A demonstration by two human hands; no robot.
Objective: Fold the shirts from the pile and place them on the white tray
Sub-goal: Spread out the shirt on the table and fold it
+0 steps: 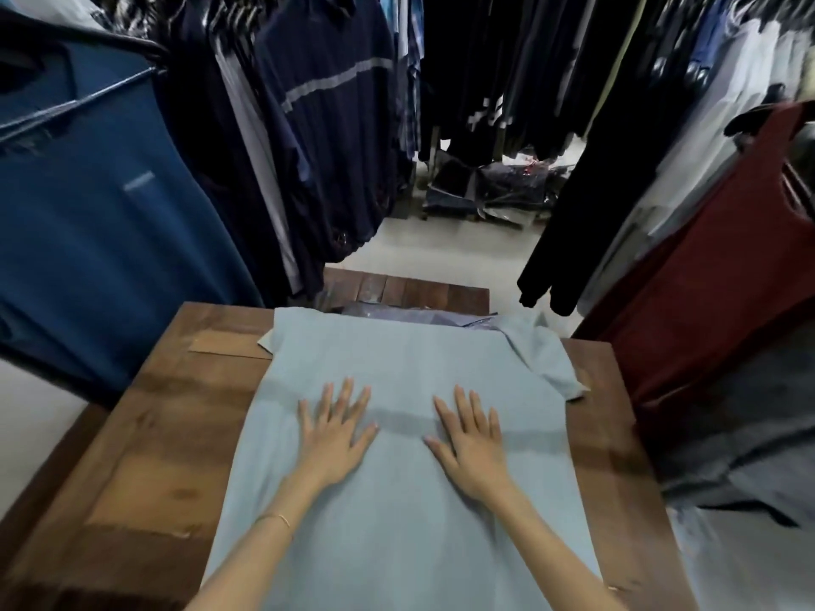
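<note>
On the wooden counter [145,434], a pale blue shirt [397,522] is spread flat, its long axis running from the near edge away toward the collar end. Its middle is pressed by both palms, fingers straight and spread, nothing gripped: the left hand [335,434] and the right hand [472,438]. One sleeve [551,359] is seen jutting out at the far right, nearer the right hand, and is judged the likely next fold. No white tray is seen.

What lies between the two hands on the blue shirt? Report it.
Only bare fabric of the shirt, crossed by a faint crease, lies between the left hand and the right hand, both flat on it; the head view shows it.
</note>
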